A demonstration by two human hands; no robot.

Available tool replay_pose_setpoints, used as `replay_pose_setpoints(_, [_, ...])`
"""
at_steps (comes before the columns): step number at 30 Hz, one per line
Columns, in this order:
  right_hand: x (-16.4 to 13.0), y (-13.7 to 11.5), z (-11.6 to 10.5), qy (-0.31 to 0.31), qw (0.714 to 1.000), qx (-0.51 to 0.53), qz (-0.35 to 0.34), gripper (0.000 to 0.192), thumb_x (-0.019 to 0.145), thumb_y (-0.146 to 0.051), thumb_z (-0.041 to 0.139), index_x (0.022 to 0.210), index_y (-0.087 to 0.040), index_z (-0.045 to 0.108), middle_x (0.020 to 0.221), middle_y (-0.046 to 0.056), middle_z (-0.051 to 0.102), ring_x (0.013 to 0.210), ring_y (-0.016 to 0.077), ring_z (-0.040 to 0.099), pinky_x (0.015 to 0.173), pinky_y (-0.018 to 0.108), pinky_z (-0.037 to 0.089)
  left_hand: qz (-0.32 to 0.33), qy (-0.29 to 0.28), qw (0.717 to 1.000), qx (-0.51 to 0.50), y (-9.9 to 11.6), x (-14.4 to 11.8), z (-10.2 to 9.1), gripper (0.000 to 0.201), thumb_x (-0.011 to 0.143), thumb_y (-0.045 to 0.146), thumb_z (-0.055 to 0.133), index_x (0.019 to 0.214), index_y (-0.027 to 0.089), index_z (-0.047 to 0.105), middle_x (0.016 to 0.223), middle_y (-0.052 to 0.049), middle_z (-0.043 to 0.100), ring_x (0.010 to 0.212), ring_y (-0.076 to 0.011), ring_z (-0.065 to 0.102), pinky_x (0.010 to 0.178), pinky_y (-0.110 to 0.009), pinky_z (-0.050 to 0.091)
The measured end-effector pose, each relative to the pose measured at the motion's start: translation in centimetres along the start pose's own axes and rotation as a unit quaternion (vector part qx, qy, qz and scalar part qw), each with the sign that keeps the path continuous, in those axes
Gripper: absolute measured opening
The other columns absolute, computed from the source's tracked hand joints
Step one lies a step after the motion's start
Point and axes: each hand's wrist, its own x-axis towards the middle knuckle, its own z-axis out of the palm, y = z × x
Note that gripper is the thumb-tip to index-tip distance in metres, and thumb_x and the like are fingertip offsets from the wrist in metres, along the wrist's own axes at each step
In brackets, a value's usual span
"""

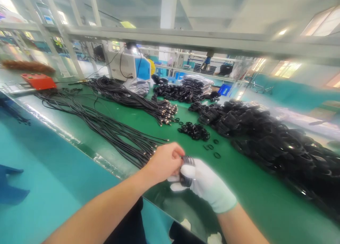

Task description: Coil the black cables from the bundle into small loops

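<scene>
Green bench (148, 130) under bright factory lighting, running away toward a grey overhead frame rail (186, 38). Along the left, a shiny metal edge strip (53, 125), beyond it teal floor. Loose straight black cables (106, 127) fanned across the left half; a second bundle with metal connectors (148, 107) further back. Heaped along the right, a big pile of coiled black cables (265, 130); a smaller cluster of black rings (195, 130) mid-bench, a few single rings just beside it. Far left, an orange box (39, 81); at the back, a white and blue machine (131, 65). Bare green room between rings and hands, and along the near right. At the near edge, left hand (166, 162) bare, grip closed on a small black cable coil (186, 171); right hand (205, 183) in a white glove, grip pinching the same coil, held just above the bench.
</scene>
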Motion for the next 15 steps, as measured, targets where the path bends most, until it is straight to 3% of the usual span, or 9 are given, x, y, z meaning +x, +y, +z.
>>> replay_pose_setpoints(7, [0.1, 0.0, 0.7, 0.004, 0.999, -0.048, 0.01, 0.029, 0.075, -0.031, 0.068, 0.091, -0.008, 0.062, 0.074, 0.007, 0.062, 0.064, 0.0139, 0.061, 0.058, 0.028, 0.055, 0.036, 0.038, 0.993, 0.101, -1.1, 0.2, 0.6, 0.013, 0.069, 0.014, 0.055, 0.08, 0.019, 0.058, 0.068, 0.001, 0.063, 0.061, -0.0131, 0.058, 0.05, -0.02, 0.039])
replay_pose_setpoints(11, [0.2, 0.1, 0.3, 0.031, 0.998, -0.052, 0.026, 0.027, 0.069, -0.028, 0.072, 0.083, -0.009, 0.061, 0.072, 0.006, 0.062, 0.055, 0.0119, 0.059, 0.048, 0.024, 0.053, 0.031, 0.015, 0.989, 0.145, -0.3, 0.3, 0.1, 0.009, 0.069, 0.016, 0.054, 0.076, 0.019, 0.059, 0.063, 0.002, 0.063, 0.056, -0.0129, 0.056, 0.047, -0.02, 0.035])
replay_pose_setpoints(15, [0.0, 0.3, -0.3, 0.032, 0.999, -0.017, 0.028, 0.029, 0.069, -0.031, 0.071, 0.083, -0.009, 0.06, 0.075, 0.007, 0.062, 0.054, 0.012, 0.059, 0.045, 0.025, 0.053, 0.075, -0.009, 0.979, 0.187, 0.9, 0.5, -0.5, 0.017, 0.07, 0.011, 0.048, 0.073, 0.019, 0.063, 0.065, 0.002, 0.063, 0.059, -0.0131, 0.057, 0.051, -0.02, 0.037])
